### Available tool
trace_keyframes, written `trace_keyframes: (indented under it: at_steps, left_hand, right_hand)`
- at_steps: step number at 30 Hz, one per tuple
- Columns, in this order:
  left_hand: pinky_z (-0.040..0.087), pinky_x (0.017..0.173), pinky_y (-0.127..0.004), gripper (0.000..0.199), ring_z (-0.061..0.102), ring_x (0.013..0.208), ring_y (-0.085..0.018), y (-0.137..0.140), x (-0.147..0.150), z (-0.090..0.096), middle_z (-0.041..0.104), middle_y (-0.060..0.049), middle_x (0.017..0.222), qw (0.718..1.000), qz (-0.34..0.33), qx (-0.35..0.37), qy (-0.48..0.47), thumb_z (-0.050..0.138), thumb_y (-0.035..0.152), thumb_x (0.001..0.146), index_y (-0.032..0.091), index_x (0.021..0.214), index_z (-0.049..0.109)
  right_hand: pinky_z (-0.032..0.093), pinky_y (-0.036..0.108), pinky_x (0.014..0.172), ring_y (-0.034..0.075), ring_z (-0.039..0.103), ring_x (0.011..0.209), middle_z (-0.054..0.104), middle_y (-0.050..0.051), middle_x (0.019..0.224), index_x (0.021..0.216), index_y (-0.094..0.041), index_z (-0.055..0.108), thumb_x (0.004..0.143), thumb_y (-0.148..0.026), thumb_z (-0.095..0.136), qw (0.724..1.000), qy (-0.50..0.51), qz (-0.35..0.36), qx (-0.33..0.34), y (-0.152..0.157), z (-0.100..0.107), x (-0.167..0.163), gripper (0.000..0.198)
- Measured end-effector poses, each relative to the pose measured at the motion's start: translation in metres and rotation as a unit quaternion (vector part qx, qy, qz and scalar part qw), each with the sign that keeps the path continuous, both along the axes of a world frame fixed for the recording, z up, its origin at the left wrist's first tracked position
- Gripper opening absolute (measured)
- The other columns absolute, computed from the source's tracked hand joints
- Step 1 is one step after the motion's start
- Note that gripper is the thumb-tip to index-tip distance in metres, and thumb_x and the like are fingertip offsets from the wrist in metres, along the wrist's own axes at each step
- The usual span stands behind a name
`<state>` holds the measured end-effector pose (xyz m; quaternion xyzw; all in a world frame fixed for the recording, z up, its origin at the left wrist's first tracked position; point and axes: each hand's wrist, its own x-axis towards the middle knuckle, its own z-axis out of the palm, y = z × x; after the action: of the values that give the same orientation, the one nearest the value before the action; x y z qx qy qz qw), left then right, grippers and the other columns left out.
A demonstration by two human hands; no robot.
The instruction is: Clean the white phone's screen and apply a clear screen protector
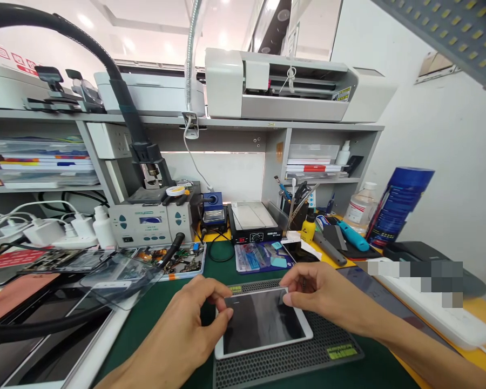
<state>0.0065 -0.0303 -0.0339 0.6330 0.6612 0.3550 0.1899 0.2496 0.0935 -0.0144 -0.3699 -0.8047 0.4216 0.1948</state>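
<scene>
A white-framed tablet (263, 324) with a dark screen lies on a grey perforated mat (332, 329). My left hand (188, 316) is at the tablet's upper left edge, thumb over the frame and fingers curled at the side. At the upper right edge, my right hand (322, 294) has its thumb on the glass and its bent fingers behind the rim. Both hands look closed on the tablet; the fingertips behind the edge are partly hidden. Just beyond the mat lies a blue-and-purple tray or packet (251, 258) of small items, with a phone (299, 251) beside it.
Left are a large white-edged device (117, 324), a tray of circuit parts (186, 259) and a rework station (146, 224) with a black hose. At the back sits a heating plate (255, 221). A yellow bottle (308, 229) and a white power strip (433, 308) are on the right.
</scene>
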Motion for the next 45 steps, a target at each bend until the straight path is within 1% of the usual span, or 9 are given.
trace_keyframes:
  at_steps: [5, 10, 16, 21, 28, 32, 36, 41, 45]
  left_hand:
    - [0.044, 0.069, -0.030, 0.017, 0.061, 0.081, -0.021, 0.0011, 0.0001, -0.0018, 0.067, 0.000, 0.087, 1.000, 0.000, -0.009, 0.000, 0.057, 0.039, 0.087, 0.027, 0.096, 0.064]
    - [0.043, 0.063, -0.029, 0.019, 0.060, 0.081, -0.022, 0.0014, 0.0008, -0.0004, 0.066, -0.001, 0.084, 1.000, -0.011, 0.001, 0.002, 0.054, 0.041, 0.088, 0.026, 0.094, 0.064]
    - [0.042, 0.060, -0.027, 0.016, 0.059, 0.080, -0.020, 0.0017, -0.0002, 0.0005, 0.065, -0.001, 0.090, 1.000, -0.020, -0.006, 0.021, 0.053, 0.038, 0.089, 0.026, 0.095, 0.063]
    - [0.043, 0.063, -0.028, 0.015, 0.059, 0.082, -0.021, 0.0026, -0.0015, -0.0021, 0.064, -0.001, 0.089, 0.999, -0.020, 0.010, 0.034, 0.052, 0.036, 0.089, 0.026, 0.093, 0.062]
    - [0.040, 0.059, -0.027, 0.014, 0.057, 0.074, -0.018, 0.0030, 0.0000, -0.0021, 0.063, 0.000, 0.089, 0.999, -0.014, 0.004, 0.043, 0.053, 0.036, 0.089, 0.025, 0.094, 0.061]
    - [0.037, 0.057, -0.026, 0.013, 0.058, 0.079, -0.019, 0.0031, -0.0003, -0.0004, 0.062, -0.001, 0.093, 0.999, -0.020, -0.017, 0.043, 0.053, 0.035, 0.090, 0.025, 0.095, 0.060]
    - [0.038, 0.059, -0.027, 0.013, 0.058, 0.087, -0.021, 0.0030, -0.0022, 0.0007, 0.063, -0.001, 0.095, 0.998, -0.027, -0.038, 0.043, 0.053, 0.036, 0.090, 0.025, 0.096, 0.060]
    - [0.039, 0.062, -0.029, 0.015, 0.057, 0.088, -0.022, 0.0034, -0.0047, -0.0009, 0.063, -0.001, 0.095, 0.997, -0.026, -0.044, 0.049, 0.054, 0.038, 0.091, 0.027, 0.099, 0.060]
    - [0.040, 0.067, -0.031, 0.016, 0.056, 0.089, -0.022, 0.0043, -0.0053, -0.0022, 0.062, -0.001, 0.096, 0.997, -0.028, -0.048, 0.048, 0.053, 0.040, 0.092, 0.028, 0.101, 0.059]
  right_hand:
    - [0.039, 0.023, 0.059, 0.013, 0.053, 0.068, 0.061, 0.000, 0.074, 0.087, -0.019, 0.068, 0.080, -0.035, 0.072, 1.000, 0.009, 0.000, -0.004, -0.0018, -0.0013, -0.0016, 0.017]
    - [0.040, 0.024, 0.059, 0.014, 0.053, 0.069, 0.062, 0.000, 0.075, 0.086, -0.019, 0.068, 0.080, -0.035, 0.072, 1.000, 0.004, -0.002, -0.008, -0.0008, -0.0019, -0.0020, 0.017]
    - [0.040, 0.024, 0.060, 0.014, 0.054, 0.069, 0.062, 0.000, 0.076, 0.087, -0.019, 0.068, 0.080, -0.036, 0.072, 1.000, 0.003, -0.001, -0.007, 0.0002, -0.0047, -0.0011, 0.019]
    - [0.041, 0.024, 0.062, 0.014, 0.054, 0.072, 0.063, 0.000, 0.079, 0.088, -0.019, 0.069, 0.081, -0.035, 0.072, 1.000, -0.003, -0.005, 0.006, 0.0007, -0.0045, -0.0012, 0.017]
    - [0.041, 0.024, 0.063, 0.014, 0.054, 0.073, 0.063, 0.000, 0.080, 0.088, -0.019, 0.068, 0.081, -0.033, 0.071, 1.000, -0.008, -0.004, 0.004, 0.0006, -0.0047, -0.0026, 0.016]
    - [0.041, 0.024, 0.062, 0.014, 0.054, 0.072, 0.062, 0.000, 0.080, 0.088, -0.019, 0.068, 0.082, -0.032, 0.071, 1.000, -0.012, -0.003, 0.007, 0.0006, -0.0056, -0.0030, 0.015]
    - [0.040, 0.023, 0.061, 0.013, 0.053, 0.071, 0.062, 0.000, 0.080, 0.088, -0.020, 0.068, 0.082, -0.034, 0.070, 1.000, -0.012, -0.003, 0.007, 0.0006, -0.0070, -0.0030, 0.015]
    - [0.040, 0.023, 0.061, 0.013, 0.053, 0.071, 0.062, -0.001, 0.079, 0.087, -0.020, 0.067, 0.083, -0.033, 0.070, 1.000, -0.012, -0.004, 0.013, -0.0001, -0.0055, -0.0030, 0.014]
    - [0.040, 0.023, 0.061, 0.013, 0.053, 0.070, 0.062, -0.001, 0.077, 0.088, -0.020, 0.068, 0.082, -0.034, 0.070, 1.000, -0.016, 0.002, -0.001, -0.0006, -0.0037, -0.0024, 0.016]
